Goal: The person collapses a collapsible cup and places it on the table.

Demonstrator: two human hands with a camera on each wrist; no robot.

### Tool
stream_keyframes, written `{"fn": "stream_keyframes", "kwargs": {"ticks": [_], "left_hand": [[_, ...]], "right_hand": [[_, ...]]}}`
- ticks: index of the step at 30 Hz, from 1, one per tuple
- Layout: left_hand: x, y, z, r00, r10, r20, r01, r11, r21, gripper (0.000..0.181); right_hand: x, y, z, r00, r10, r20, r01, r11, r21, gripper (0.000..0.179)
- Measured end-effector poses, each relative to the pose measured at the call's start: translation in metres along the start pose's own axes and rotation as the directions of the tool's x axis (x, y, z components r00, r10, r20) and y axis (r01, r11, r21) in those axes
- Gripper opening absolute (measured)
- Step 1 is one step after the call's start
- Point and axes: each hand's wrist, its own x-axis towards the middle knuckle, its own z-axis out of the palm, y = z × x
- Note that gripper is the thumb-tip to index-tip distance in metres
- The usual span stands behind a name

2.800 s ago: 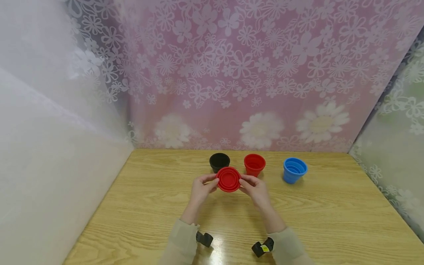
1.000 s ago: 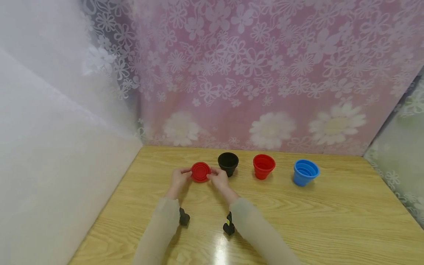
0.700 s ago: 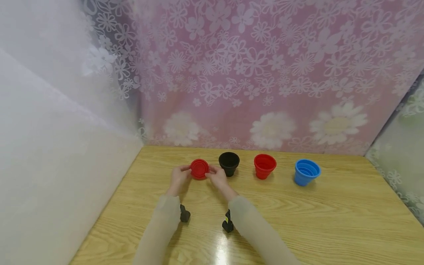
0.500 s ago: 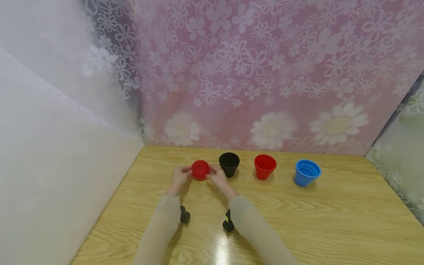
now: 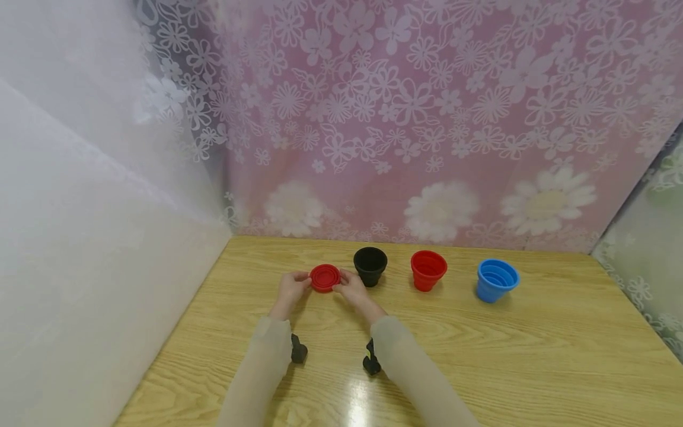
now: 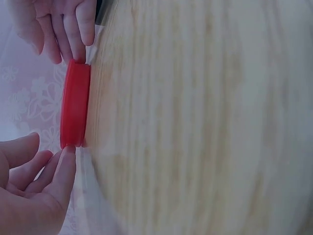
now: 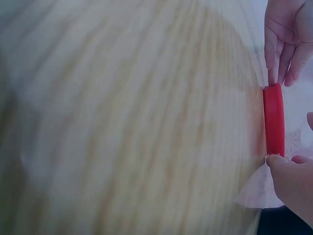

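Observation:
A red collapsible cup, pressed flat into a ringed disc, lies on the wooden table left of the black cup. My left hand is at its left side and my right hand at its right. In the left wrist view, a fingertip of the left hand touches one end of the red rim, the other fingers loosely spread. Opposite, the right hand's fingers hang relaxed at the far end. The right wrist view shows the right thumb against the rim, a fingertip standing apart.
To the right, an expanded red cup and a blue cup stand upright in a row with the black one. Flowered curtain hangs behind the table; a whitish sheet closes the left side.
Both hands have carried the collapsed cup left from in front of the black cup, down to the table. In the last half second it has tipped flatter; the hands stay beside it.

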Motion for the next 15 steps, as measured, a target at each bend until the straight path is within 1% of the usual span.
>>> {"fn": "stream_keyframes", "kwargs": {"ticks": [3, 7, 9, 12, 15], "left_hand": [[-0.003, 0.001, 0.0, 1.0, 0.011, -0.008, -0.011, 1.0, -0.009, 0.028], [-0.008, 0.003, 0.0, 0.999, 0.035, -0.034, -0.037, 0.998, -0.056, 0.03], [-0.01, 0.005, 0.0, 0.998, 0.051, -0.045, -0.055, 0.994, -0.094, 0.031], [-0.013, 0.01, 0.004, 0.994, 0.088, -0.065, -0.094, 0.992, -0.09, 0.03], [-0.015, 0.014, 0.008, 0.989, 0.132, -0.072, -0.136, 0.99, -0.048, 0.029]], "right_hand": [[-0.004, 0.0, -0.002, 1.0, -0.014, -0.004, 0.014, 0.999, -0.038, 0.055], [-0.011, -0.001, -0.006, 0.998, -0.051, -0.022, 0.048, 0.993, -0.107, 0.053], [-0.016, -0.002, -0.008, 0.997, -0.076, -0.017, 0.074, 0.99, -0.119, 0.052], [-0.023, -0.006, -0.01, 0.994, -0.112, 0.008, 0.113, 0.987, -0.117, 0.05], [-0.03, -0.01, -0.013, 0.989, -0.142, 0.036, 0.145, 0.981, -0.125, 0.049]]}}
